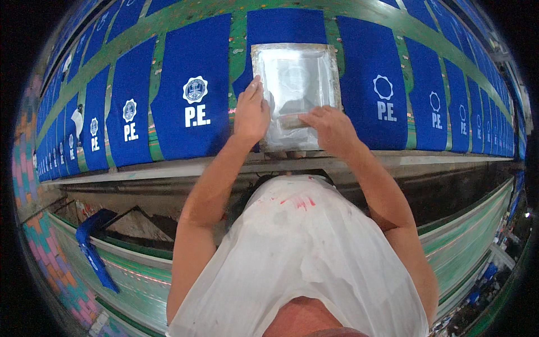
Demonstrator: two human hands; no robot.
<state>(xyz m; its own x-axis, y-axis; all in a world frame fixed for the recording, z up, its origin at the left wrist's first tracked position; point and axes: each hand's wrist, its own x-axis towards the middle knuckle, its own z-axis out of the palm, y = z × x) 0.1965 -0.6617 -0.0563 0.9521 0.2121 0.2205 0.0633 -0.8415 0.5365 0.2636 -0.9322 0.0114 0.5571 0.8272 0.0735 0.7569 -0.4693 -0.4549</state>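
A screen printing frame (335,78) with a pale, translucent mesh lies flat over a blue fabric piece (286,25) in front of me. My left hand (252,112) grips the frame's left edge, its fingers pointing away from me. Low on the mesh, my right hand (331,126) is closed on the right end of a squeegee (289,121), which lies crosswise. A faint round design shows through the mesh above it. To the left, a blue piece (193,56) bears a white scalloped badge with detail inside and lettering. On the right-hand piece (373,56), the badge is only an outline above the lettering.
More blue pieces (132,95) line the long green table (238,45) on both sides, with another row beyond. Its pale front edge (168,168) runs close to my body. Behind me, a blue cloth (92,247) hangs over another green table (146,272).
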